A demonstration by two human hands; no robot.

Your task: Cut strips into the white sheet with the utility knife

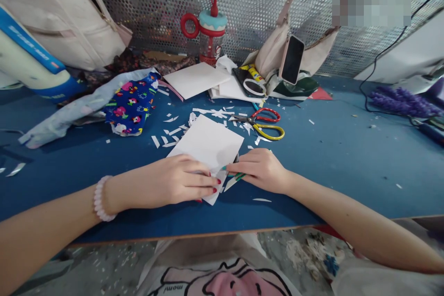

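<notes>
Under my left hand (183, 180) lies a sheet of white paper (211, 141), turned cornerwise on the blue table. The fingers of that hand are together and hold its near part down. My right hand (260, 169) is closed around a thin green tool (239, 176), close to the paper's right edge. Most of the tool is hidden by the fingers, so its kind is unclear. Scissors (258, 120) with one red and one yellow handle rest beyond my right hand, among white paper scraps (169, 136).
Farther back are more white sheets (196, 78), a phone (293, 60), a cup with a red handle (210, 32) and a pale bag (62, 14). Patterned blue cloth (130, 104) lies at left, purple flowers (404, 101) at right. A perforated metal panel (152, 9) stands behind.
</notes>
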